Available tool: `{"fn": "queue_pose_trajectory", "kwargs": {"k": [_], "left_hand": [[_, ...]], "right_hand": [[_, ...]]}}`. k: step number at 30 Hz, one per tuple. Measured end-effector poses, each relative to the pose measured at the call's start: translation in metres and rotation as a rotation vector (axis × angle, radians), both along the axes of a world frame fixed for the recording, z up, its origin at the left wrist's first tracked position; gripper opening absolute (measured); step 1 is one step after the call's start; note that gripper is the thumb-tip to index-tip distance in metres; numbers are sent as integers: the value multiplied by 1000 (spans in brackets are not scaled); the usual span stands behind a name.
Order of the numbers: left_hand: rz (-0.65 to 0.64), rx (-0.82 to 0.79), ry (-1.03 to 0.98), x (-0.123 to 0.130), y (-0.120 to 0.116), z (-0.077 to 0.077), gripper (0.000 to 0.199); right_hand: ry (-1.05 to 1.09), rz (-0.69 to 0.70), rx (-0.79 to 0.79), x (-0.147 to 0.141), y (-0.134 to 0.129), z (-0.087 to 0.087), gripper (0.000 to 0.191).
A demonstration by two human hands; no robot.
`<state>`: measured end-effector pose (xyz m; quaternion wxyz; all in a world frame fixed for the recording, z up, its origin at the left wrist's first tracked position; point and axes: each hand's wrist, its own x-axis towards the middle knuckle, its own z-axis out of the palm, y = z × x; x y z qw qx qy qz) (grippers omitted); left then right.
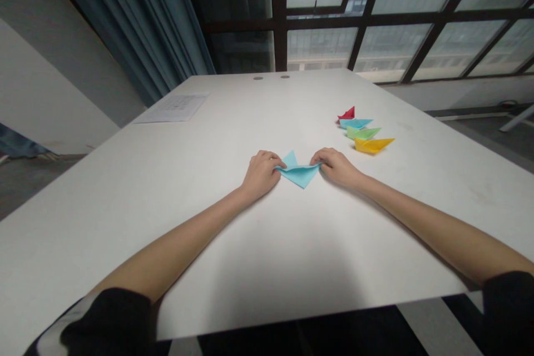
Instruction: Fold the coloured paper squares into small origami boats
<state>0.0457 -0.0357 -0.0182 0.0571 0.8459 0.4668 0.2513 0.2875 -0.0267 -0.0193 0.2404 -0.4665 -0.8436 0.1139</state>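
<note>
A light-blue folded paper piece point(304, 177) with crisp creases is stretched between the two hands: the bare left hand point(262, 173) pinches its left corner between thumb and fingers, and the bare right hand point(336, 167) pinches the opposite corner the same way. Between the grips, a slim fold runs across the paper, a small triangular peak stands up behind it, and a broader triangle points down towards the person; whether that lower tip touches the table cannot be told. The paper looks matt and thin

Beyond the right hand, a little to its right, four small boat shapes of folded paper sit close together in a row: nearest the grip a yellow paper boat point(374, 146), then a pale-green paper boat point(364, 133), a blue paper boat point(354, 123) and, farthest off, a red paper boat point(348, 114), all sharp-pointed

Under both hands spreads a smooth white tabletop point(267, 267), with a soft shadow on the person's side of the grip. Well beyond the left hand, at the left edge, lies a white printed paper sheet point(175, 107); straight ahead, near the far edge, are two grey round discs point(271, 78). Behind these rise a pleated blue-grey fabric curtain point(137, 16), left of the grip, and dark-framed window panes point(281, 11)
</note>
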Motion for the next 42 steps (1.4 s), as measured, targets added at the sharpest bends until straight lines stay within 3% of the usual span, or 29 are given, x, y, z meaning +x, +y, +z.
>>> {"fn": "queue_pose_trajectory", "kwargs": {"k": [10,19,29,35,42], "left_hand": [[-78,-24,-18,6,-3,6,18],[76,41,143,3,0,6,23],[133,-90,-71,0,8,1,23],[31,-108,-140,2,6,3,18],[-108,15,73,3,2,3,28]], "right_hand": [[-134,84,40,-14,-17,9,25],[-193,80,34,-15,-19,11,29],[-197,76,30,-15,-19,11,29],[-197,66,25,-15,-19,11,29],[-216,76,25,-16,-21,12,32]]}}
